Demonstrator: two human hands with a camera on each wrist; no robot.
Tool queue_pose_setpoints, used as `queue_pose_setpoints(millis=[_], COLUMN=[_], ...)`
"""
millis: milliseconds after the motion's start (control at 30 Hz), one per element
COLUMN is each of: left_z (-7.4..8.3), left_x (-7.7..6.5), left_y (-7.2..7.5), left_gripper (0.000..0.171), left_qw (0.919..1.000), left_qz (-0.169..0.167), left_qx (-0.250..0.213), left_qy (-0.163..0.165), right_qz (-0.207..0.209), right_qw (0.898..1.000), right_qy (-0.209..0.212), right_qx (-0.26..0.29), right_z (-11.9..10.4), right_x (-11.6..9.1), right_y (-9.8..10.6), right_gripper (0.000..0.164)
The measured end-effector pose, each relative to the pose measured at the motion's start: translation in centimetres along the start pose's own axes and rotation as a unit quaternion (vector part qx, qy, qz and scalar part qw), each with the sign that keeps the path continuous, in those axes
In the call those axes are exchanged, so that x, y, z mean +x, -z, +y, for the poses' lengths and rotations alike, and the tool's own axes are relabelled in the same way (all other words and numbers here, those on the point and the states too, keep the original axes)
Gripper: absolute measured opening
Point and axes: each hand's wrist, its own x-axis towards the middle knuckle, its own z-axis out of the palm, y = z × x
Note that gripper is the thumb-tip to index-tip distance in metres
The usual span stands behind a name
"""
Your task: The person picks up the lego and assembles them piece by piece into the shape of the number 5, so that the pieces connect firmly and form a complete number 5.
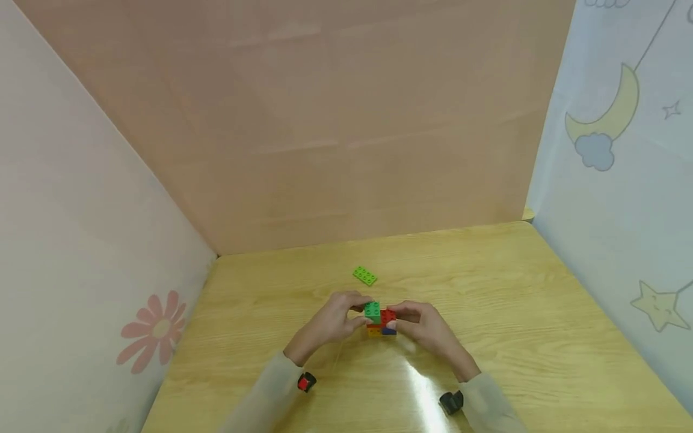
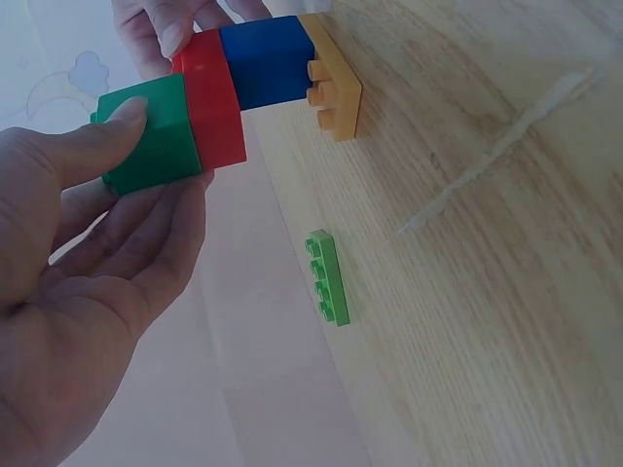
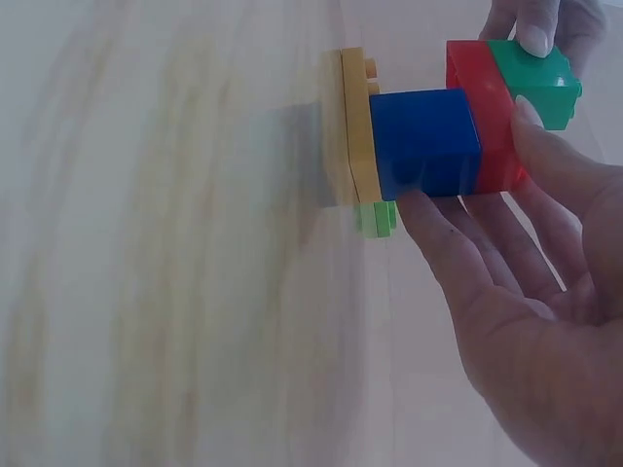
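Toy building bricks form a small stack on the table. At its base lies an orange flat brick [image 3: 358, 126], with a blue brick [image 3: 423, 144] on its right part. A red brick [image 2: 216, 102] sits across the blue one and overhangs to the left. On the red brick's left end is a green brick [image 2: 156, 136], pinched between thumb and fingers of my left hand [image 1: 334, 316]. My right hand [image 1: 428, 328] grips the red brick at the right end, thumb on the near side; its fingers reach behind the red and blue bricks.
Behind the stack, a light green flat brick [image 1: 365, 275] with studs up lies alone on the wooden table [image 1: 260, 288]. A beige panel [image 1: 325, 120] stands along the back edge, and patterned walls [image 1: 606, 198] close off both sides.
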Motion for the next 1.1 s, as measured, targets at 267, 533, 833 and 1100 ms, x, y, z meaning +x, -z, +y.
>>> queue_pose_setpoints(millis=[267, 533, 833, 1100], left_z=[0.0, -0.7, -1.5, -1.5], left_x=[-0.1, 0.3, -0.4, -0.5], left_y=[0.3, 0.5, -1.8, -2.8], left_gripper=[0.038, 0.04, 0.036, 0.031], left_qw=[0.9999, 0.999, 0.9739, 0.9536], left_qz=[-0.004, 0.001, 0.073, 0.099], left_qx=[0.012, -0.036, -0.194, -0.266], left_qy=[-0.003, 0.026, 0.092, 0.099], right_qz=[0.003, 0.008, 0.016, 0.019], right_qw=[1.0, 0.999, 0.998, 0.998], right_qy=[-0.003, -0.006, -0.022, -0.025], right_qx=[-0.004, -0.031, -0.053, -0.05], right_z=[-0.3, -1.2, -1.0, -0.8], right_x=[0.2, 0.7, 0.3, 0.4], right_y=[-0.1, 0.4, 0.0, 0.3], right_gripper=[0.04, 0.036, 0.035, 0.037])
